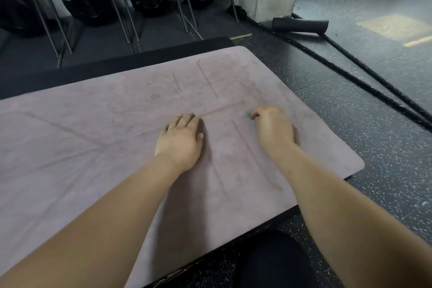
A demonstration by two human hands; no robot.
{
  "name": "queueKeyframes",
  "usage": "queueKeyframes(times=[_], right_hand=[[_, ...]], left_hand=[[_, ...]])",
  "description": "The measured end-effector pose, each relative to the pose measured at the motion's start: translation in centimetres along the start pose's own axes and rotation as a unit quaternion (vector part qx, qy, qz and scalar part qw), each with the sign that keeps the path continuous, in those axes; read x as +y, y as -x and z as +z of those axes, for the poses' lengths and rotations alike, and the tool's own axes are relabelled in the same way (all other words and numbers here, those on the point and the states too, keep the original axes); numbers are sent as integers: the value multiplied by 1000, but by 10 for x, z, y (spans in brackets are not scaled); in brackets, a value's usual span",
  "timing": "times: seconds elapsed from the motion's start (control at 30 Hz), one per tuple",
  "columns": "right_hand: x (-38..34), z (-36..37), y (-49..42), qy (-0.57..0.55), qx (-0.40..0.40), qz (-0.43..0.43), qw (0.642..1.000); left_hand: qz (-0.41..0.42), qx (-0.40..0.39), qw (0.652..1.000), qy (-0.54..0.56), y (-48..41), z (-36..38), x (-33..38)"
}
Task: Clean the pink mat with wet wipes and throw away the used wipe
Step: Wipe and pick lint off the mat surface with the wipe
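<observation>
So the pink mat (93, 147) fills the middle of the frame, laid over a black mat on the gym floor. The person's left hand (180, 138) lies flat on it, fingers spread and relaxed, just bracing. The right hand (273, 126), centre right, is curled tight around a balled-up wipe (248, 113); only a small grey bit pokes out past the fingers. Looks like mid-scrub to me. The surface is blotchy, so it's hard to say how much is cleaned. No bin is in view, so the throwing away is clearly not done.
</observation>
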State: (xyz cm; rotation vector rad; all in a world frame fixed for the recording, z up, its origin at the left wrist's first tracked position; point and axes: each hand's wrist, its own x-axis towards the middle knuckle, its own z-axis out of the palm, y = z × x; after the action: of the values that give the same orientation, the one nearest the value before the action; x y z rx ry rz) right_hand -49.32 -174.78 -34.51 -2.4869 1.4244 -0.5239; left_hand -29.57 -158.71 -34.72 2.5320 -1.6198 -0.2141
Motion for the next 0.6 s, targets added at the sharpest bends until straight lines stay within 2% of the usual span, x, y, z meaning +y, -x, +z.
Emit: queueKeyframes(times=[0.07, 0.13, 0.27, 0.37, 0.47, 0.6], right_hand=[[13, -3, -2, -14, -1, 59, 998], [-4, 0, 12, -30, 2, 69, 997], [-80, 23, 69, -70, -9, -68, 995], [-108, 27, 101, -88, 14, -118, 989], [-90, 14, 94, -94, 1, -128, 987], [-26, -5, 58, 7, -14, -63, 998]], left_hand=[[2, -3, 1000, 4, 12, 3, 4], [-2, -8, 1000, 8, 19, 8, 5], [6, -18, 999, 28, 20, 9, 0], [22, -35, 998, 44, 19, 6, -5], [27, -48, 998, 41, 18, 6, -9], [19, -79, 996, 30, 11, 7, -10]])
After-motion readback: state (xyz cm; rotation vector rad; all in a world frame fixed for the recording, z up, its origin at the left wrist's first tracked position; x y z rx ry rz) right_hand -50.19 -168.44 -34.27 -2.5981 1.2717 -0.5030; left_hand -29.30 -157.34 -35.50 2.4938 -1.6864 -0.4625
